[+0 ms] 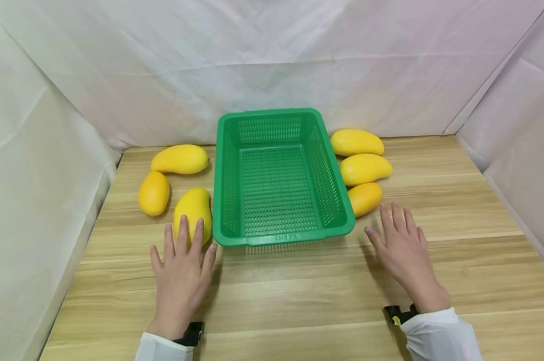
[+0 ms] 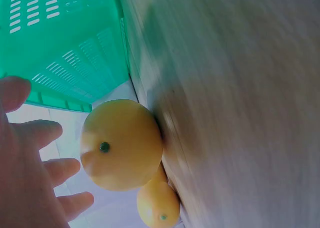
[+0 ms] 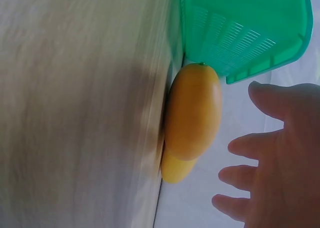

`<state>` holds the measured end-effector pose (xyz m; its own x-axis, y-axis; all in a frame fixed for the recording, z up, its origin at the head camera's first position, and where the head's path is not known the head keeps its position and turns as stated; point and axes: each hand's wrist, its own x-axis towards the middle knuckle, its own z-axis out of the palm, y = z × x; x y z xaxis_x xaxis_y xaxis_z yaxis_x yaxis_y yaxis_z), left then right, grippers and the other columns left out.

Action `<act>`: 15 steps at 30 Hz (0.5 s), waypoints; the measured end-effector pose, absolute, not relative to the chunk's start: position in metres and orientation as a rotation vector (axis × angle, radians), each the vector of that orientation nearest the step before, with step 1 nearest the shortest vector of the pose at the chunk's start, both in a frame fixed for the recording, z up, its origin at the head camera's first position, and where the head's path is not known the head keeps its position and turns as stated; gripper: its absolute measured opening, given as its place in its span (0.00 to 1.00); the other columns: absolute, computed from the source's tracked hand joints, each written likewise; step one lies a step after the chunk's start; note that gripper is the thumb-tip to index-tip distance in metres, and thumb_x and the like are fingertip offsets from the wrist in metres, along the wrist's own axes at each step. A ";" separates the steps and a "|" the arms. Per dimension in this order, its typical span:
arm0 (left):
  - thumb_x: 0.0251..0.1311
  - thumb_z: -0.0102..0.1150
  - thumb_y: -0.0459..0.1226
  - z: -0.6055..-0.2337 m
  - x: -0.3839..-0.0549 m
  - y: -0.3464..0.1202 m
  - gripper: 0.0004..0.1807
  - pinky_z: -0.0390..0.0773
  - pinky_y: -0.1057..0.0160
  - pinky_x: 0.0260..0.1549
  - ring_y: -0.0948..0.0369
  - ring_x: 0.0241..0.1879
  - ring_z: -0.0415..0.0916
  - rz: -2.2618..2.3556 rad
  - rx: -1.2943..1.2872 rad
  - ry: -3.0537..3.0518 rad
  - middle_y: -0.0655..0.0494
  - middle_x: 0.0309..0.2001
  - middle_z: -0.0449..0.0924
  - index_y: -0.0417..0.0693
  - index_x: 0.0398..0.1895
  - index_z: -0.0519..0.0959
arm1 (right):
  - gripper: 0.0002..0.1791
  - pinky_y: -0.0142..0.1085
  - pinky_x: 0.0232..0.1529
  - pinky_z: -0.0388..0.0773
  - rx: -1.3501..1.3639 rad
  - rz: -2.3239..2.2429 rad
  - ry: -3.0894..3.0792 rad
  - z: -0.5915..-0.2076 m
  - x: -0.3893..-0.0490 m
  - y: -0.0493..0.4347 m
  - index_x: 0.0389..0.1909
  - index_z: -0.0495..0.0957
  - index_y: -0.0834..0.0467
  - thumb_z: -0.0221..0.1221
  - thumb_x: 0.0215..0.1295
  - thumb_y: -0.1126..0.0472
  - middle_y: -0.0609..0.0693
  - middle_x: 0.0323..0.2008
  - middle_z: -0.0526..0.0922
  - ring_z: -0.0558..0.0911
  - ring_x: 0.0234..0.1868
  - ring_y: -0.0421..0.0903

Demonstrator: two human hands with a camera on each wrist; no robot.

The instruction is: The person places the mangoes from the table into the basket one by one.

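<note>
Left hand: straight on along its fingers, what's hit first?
Probably the yellow mango just left of the green basket. In the head view the left hand's fingertips overlap it. Depth is unclear, though: the left wrist view shows the hand raised, so it might pass over.

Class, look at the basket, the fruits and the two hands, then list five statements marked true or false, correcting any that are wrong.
1. The green basket has yellow fruits on both sides. True.
2. Four fruits lie to its left. False: three do.
3. The right hand holds nothing. True.
4. The left hand grips a fruit. False: its fingers are spread and it holds nothing.
5. Both sleeves are white. True.
</note>
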<state>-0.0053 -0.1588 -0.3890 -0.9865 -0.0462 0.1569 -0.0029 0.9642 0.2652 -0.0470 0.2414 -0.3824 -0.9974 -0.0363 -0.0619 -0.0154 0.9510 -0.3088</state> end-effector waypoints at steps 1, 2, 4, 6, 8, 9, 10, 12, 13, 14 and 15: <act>0.64 0.34 0.56 -0.389 -0.005 -0.159 0.32 0.26 0.36 0.53 0.47 0.67 0.27 -0.400 0.035 -2.952 0.52 0.70 0.34 0.55 0.69 0.51 | 0.38 0.63 0.56 0.37 -0.040 -0.479 3.035 -0.382 -0.047 0.241 0.69 0.41 0.59 0.32 0.66 0.39 0.55 0.68 0.30 0.33 0.66 0.59; 0.64 0.34 0.56 -0.389 -0.005 -0.158 0.32 0.26 0.36 0.53 0.47 0.67 0.27 -0.401 0.034 -2.952 0.52 0.70 0.35 0.55 0.69 0.51 | 0.38 0.63 0.56 0.37 -0.040 -0.477 3.036 -0.381 -0.047 0.241 0.69 0.40 0.59 0.32 0.66 0.39 0.54 0.68 0.30 0.33 0.66 0.59; 0.64 0.34 0.56 -0.389 -0.005 -0.158 0.32 0.26 0.36 0.53 0.47 0.67 0.28 -0.404 0.032 -2.950 0.52 0.70 0.35 0.55 0.69 0.52 | 0.38 0.63 0.56 0.37 -0.041 -0.471 3.038 -0.380 -0.047 0.241 0.69 0.40 0.59 0.32 0.66 0.39 0.54 0.68 0.29 0.33 0.67 0.58; 0.64 0.34 0.56 -0.389 -0.004 -0.158 0.32 0.26 0.35 0.53 0.47 0.67 0.28 -0.401 0.032 -2.949 0.51 0.70 0.36 0.55 0.68 0.52 | 0.38 0.62 0.56 0.37 -0.044 -0.462 3.040 -0.380 -0.048 0.241 0.69 0.40 0.59 0.31 0.66 0.38 0.53 0.68 0.29 0.33 0.67 0.58; 0.64 0.34 0.56 -0.389 -0.004 -0.158 0.32 0.28 0.35 0.53 0.46 0.67 0.29 -0.401 0.035 -2.946 0.51 0.70 0.36 0.56 0.68 0.52 | 0.38 0.62 0.56 0.37 -0.047 -0.452 3.046 -0.379 -0.048 0.241 0.69 0.41 0.59 0.31 0.66 0.38 0.52 0.68 0.29 0.34 0.67 0.58; 0.64 0.35 0.56 -0.389 -0.004 -0.158 0.32 0.28 0.35 0.53 0.46 0.67 0.29 -0.400 0.036 -2.945 0.51 0.70 0.36 0.56 0.68 0.52 | 0.38 0.62 0.56 0.37 -0.048 -0.448 3.049 -0.379 -0.049 0.241 0.69 0.41 0.59 0.30 0.66 0.38 0.52 0.68 0.29 0.34 0.67 0.58; 0.63 0.35 0.56 -0.389 -0.003 -0.158 0.32 0.29 0.34 0.53 0.46 0.67 0.29 -0.400 0.035 -2.942 0.51 0.70 0.36 0.55 0.68 0.53 | 0.38 0.62 0.56 0.37 -0.047 -0.446 3.050 -0.379 -0.049 0.241 0.69 0.41 0.59 0.30 0.66 0.38 0.52 0.68 0.30 0.34 0.67 0.58; 0.64 0.35 0.56 -0.389 -0.003 -0.158 0.32 0.29 0.34 0.53 0.46 0.67 0.29 -0.398 0.027 -2.940 0.51 0.70 0.36 0.55 0.68 0.53 | 0.38 0.62 0.56 0.37 -0.043 -0.447 3.049 -0.379 -0.049 0.241 0.69 0.41 0.59 0.30 0.66 0.38 0.52 0.69 0.30 0.33 0.67 0.57; 0.64 0.35 0.56 -0.389 -0.003 -0.157 0.32 0.29 0.35 0.53 0.46 0.67 0.29 -0.401 0.020 -2.937 0.51 0.70 0.37 0.55 0.68 0.53 | 0.38 0.62 0.56 0.36 -0.041 -0.449 3.049 -0.379 -0.049 0.241 0.69 0.42 0.59 0.31 0.66 0.38 0.53 0.69 0.30 0.32 0.67 0.57; 0.64 0.35 0.55 -0.389 -0.003 -0.157 0.31 0.29 0.35 0.53 0.46 0.67 0.30 -0.404 0.012 -2.932 0.51 0.70 0.37 0.55 0.68 0.53 | 0.38 0.62 0.56 0.36 -0.038 -0.452 3.051 -0.379 -0.049 0.241 0.69 0.42 0.59 0.31 0.66 0.38 0.53 0.69 0.30 0.32 0.67 0.56; 0.64 0.35 0.55 -0.389 -0.003 -0.157 0.31 0.30 0.35 0.53 0.47 0.67 0.30 -0.410 0.004 -2.924 0.51 0.70 0.37 0.54 0.68 0.54 | 0.38 0.62 0.56 0.37 -0.037 -0.460 3.055 -0.379 -0.048 0.241 0.69 0.42 0.59 0.31 0.66 0.38 0.54 0.69 0.31 0.32 0.67 0.56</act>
